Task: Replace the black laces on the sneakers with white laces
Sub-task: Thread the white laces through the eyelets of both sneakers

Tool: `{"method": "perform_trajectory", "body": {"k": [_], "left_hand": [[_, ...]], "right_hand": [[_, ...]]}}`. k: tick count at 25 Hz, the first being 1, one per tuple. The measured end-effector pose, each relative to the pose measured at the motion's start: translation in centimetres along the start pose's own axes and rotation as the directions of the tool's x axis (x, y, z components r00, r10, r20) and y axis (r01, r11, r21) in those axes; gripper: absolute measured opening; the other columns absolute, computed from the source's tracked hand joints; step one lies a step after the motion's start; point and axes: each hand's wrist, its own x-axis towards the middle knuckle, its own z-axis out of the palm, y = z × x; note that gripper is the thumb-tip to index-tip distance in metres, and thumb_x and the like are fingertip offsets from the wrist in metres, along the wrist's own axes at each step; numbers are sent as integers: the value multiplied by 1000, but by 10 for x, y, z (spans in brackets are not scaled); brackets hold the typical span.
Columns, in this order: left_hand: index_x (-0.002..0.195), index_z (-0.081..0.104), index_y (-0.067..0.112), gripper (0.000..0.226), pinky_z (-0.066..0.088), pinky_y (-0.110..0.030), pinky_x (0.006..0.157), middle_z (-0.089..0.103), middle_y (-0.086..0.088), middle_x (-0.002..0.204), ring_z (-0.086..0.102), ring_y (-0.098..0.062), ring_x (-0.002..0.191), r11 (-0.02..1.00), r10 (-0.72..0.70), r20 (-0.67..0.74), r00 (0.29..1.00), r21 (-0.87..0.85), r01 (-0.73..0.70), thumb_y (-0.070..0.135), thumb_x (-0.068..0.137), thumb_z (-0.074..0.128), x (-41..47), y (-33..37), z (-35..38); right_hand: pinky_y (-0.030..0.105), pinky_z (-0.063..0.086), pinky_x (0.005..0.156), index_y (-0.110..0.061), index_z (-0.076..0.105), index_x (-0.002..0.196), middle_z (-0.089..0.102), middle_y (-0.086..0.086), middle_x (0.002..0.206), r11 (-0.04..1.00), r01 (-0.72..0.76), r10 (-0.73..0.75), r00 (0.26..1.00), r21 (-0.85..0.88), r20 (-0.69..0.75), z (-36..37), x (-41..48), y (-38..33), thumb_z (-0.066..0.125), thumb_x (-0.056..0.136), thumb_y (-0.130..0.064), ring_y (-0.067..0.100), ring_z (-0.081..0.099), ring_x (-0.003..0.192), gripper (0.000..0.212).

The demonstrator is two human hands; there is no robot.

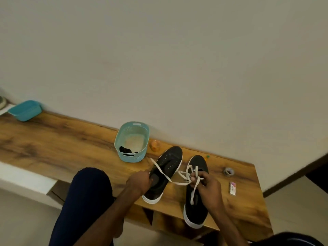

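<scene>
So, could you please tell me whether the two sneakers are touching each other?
Apart. The head view shows bare wood of the bench between the left sneaker and the right sneaker.

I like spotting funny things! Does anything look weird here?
Yes. The left sneaker has bare eyelets and no lace, while the white lace on the right sneaker is a loose tangle, one end trailing across the left sneaker.

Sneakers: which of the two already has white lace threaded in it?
The right sneaker, under the right hand, has white lace crossing its eyelets. The left sneaker shows bare eyelets; a lace end only lies across it.
</scene>
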Motion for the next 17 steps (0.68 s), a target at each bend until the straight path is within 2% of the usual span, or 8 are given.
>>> {"method": "perform_trajectory", "body": {"k": [4,8,11,12,14,17], "left_hand": [[118,55,10,27,49,-32,82,63,-9,119,61,-24,107,998,-62,-21,998,-10,62,29,98,49,-24,9,8],[114,55,13,27,47,-29,76,64,-7,116,62,-21,102,993,-105,-7,994,-58,105,33,97,51,-47,3,18],[129,43,17,41,42,-29,72,61,-4,118,60,-20,105,997,-76,-156,985,-14,75,43,98,50,-53,6,14],[138,37,20,46,41,-29,71,60,-4,119,59,-19,106,999,-49,-212,976,-14,47,42,99,48,-50,7,11],[147,32,29,48,44,-29,71,58,-2,119,58,-18,106,1000,22,-235,972,1,-22,38,102,45,-42,9,6],[133,54,34,33,45,-28,73,57,1,112,56,-16,102,996,68,-248,966,65,-53,39,101,45,-34,9,8]], "right_hand": [[40,60,80,-20,75,96,76,-3,91,997,19,-10,994,80,-111,-31,-3,3,70,88,-3,15,72,87,19],[41,61,77,-17,74,93,75,-3,90,1000,5,0,990,31,-140,-52,-12,24,70,87,0,18,72,84,19],[43,61,73,-15,74,90,75,-1,87,995,-27,39,990,92,-135,-59,-11,29,69,86,4,23,73,81,20],[41,61,72,-15,73,90,75,0,86,993,-26,40,991,113,-127,-59,-11,28,68,87,4,24,73,81,20],[37,61,72,-12,73,91,75,0,86,985,-35,54,992,166,-110,-57,-15,27,67,88,5,23,73,80,18],[40,61,76,-6,72,96,75,6,89,960,-88,118,988,266,-99,-56,-18,31,68,88,4,24,73,83,14]]}}
